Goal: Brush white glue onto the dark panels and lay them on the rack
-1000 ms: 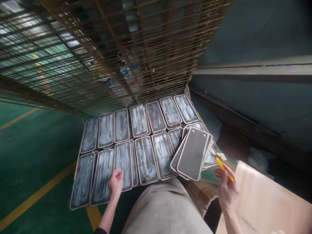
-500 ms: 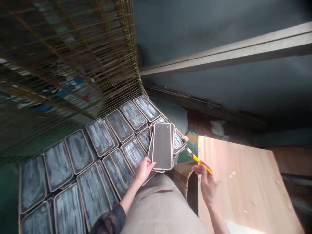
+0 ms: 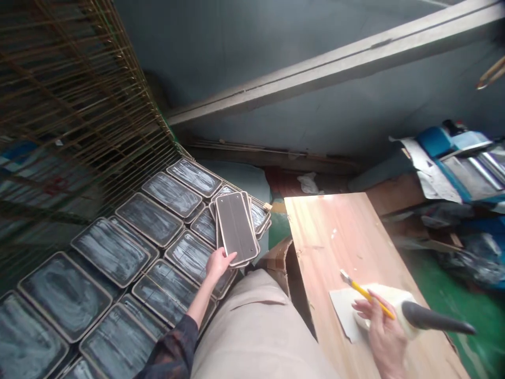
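The left hand [image 3: 218, 264] pinches the near corner of a dark panel [image 3: 234, 223], thumb on its face and the other fingers at its edge. That panel tops a small, uneven stack [image 3: 240, 234] just beyond the left hand. The right hand [image 3: 383, 327] has its fingers closed round a yellow brush [image 3: 369, 296], its tip pointing away and to the left. Just beside the right hand, partly hidden by it, sits a pale container [image 3: 396, 296] with a black tapering part, over a white sheet [image 3: 342, 310] on the wooden table [image 3: 331, 231]. Between the hands are the person's lap [image 3: 256, 337] and a cardboard box [image 3: 276, 261]. Under the stack and left of the left hand lie white-streaked panels [image 3: 150, 218]; a wire rack [image 3: 79, 100] rises beyond them. Well beyond both hands is a grey wall [image 3: 272, 105].
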{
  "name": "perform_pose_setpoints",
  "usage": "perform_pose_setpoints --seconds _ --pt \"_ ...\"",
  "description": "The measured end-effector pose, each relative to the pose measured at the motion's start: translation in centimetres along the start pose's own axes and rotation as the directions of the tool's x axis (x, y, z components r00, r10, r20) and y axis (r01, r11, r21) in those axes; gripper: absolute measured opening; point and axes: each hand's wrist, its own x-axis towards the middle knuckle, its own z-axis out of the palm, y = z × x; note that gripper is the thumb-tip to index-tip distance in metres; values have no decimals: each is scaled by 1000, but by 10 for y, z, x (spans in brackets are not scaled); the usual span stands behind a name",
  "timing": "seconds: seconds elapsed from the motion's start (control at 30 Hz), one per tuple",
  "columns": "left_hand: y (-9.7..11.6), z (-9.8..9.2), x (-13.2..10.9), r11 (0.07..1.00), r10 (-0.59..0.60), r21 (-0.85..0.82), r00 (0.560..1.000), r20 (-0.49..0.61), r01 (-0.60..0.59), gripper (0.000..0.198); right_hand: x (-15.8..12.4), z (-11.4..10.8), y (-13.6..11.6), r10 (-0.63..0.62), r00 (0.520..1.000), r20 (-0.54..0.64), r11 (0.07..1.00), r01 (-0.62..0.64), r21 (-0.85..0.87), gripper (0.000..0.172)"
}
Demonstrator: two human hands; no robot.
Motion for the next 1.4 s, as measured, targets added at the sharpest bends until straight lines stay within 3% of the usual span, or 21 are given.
perform_pose_setpoints --seconds 0.1,0.17,0.23,0.3,0.5,0.73,0.93,1.07,1.23,1.4 --pt "8 -7 -7 995 63 89 988 -140 -51 35 -13 -25 21 59 993 -105 998 -60 -6 60" --pt "17 -11 -8 965 215 206 942 -256 -165 44 -21 -34 31 79 984 -160 997 -80 -1 62" --pt "25 -13 -4 899 387 321 884 -263 -298 45 -30 -38 37 89 980 -179 996 -90 5 63" --pt "32 -13 1 837 473 405 860 -195 -368 41 -37 -40 36 101 979 -180 995 -102 6 63" --pt "35 -6 7 765 506 528 851 -139 -368 41 -48 -50 29 92 973 -213 991 -111 -78 56" --pt "32 -3 4 673 563 630 821 -94 -389 42 -47 -67 67 149 958 -246 989 -150 14 63" --pt "30 0 12 671 589 614 802 -99 -416 33 -49 -76 75 158 949 -273 986 -168 -13 61" --pt "35 -3 16 687 569 604 816 -101 -404 31 -47 -79 79 159 937 -310 983 -179 -36 60" --pt "39 -5 20 687 544 614 836 -78 -390 26 -39 -79 98 159 941 -298 973 -200 -112 60" --pt "36 -3 18 682 575 604 813 -94 -412 26 -29 -72 120 164 944 -286 969 -209 -135 62"
